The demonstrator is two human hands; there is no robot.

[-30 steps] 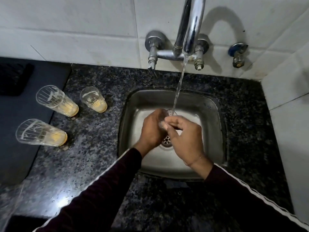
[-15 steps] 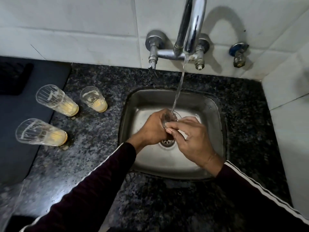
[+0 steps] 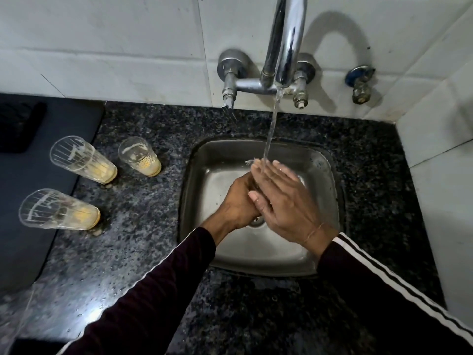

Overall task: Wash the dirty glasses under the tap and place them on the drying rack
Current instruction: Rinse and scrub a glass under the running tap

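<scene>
Right hand (image 3: 284,201) has flattened since 0.5 s ago: fingers now straight, palm laid over the left hand (image 3: 239,201) under the tap (image 3: 284,47) stream. Left grip is curled, probably around the glass being washed; the glass itself is hidden. Both sit mid-sink (image 3: 325,175), steel, rounded. 3 dirty glasses (image 3: 84,160), clear, ribbed, with yellow residue, stand left on the speckled granite bench (image 3: 143,252), nearer the left hand.

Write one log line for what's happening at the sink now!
step: rinsing | left hand: grips something, hidden | right hand: flat under water | dirty glasses waiting: three
</scene>
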